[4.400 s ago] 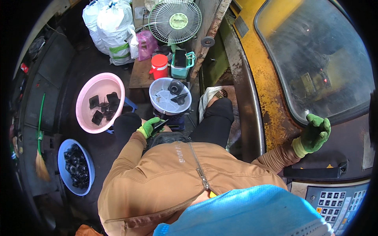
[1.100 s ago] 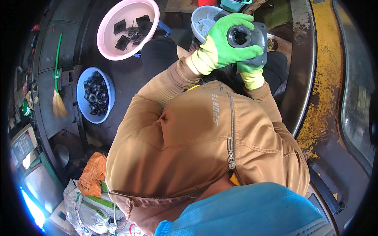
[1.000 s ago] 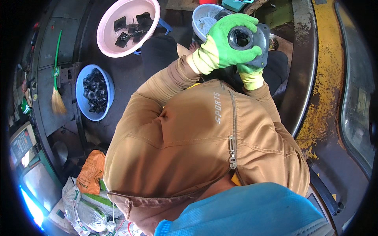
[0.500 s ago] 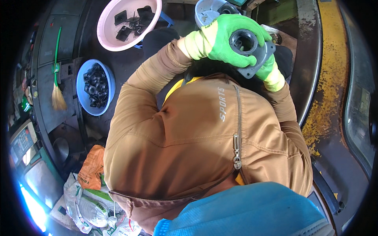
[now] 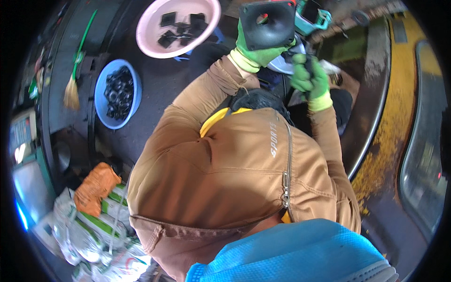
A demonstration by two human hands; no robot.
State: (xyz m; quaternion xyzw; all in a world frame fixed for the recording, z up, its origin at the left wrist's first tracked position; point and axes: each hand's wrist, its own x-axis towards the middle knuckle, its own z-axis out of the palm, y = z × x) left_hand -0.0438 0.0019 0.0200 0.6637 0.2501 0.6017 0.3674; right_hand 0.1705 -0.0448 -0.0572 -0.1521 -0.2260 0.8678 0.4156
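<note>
My left hand (image 5: 253, 52), in a green work glove, holds up a black square horn-shaped plastic part (image 5: 267, 29). Its flared face is towards me, with a round hole off its middle. The part hides most of the fingers. Apart from it, lower and to the right, my gloved right hand (image 5: 315, 81) is closed around a narrow dark thing (image 5: 308, 66). What that thing is, I cannot make out.
Black plastic parts lie in a pink basin (image 5: 144, 34) at the upper left and fill a blue basin (image 5: 99, 101) below it. A teal basket (image 5: 321, 21) stands at the upper right. A rusty yellow machine panel (image 5: 399, 94) bounds the right side.
Both hands were on the part, with its round collar showing. My left hand has raised it and turned its flared face to view; my right hand has come away from it.
</note>
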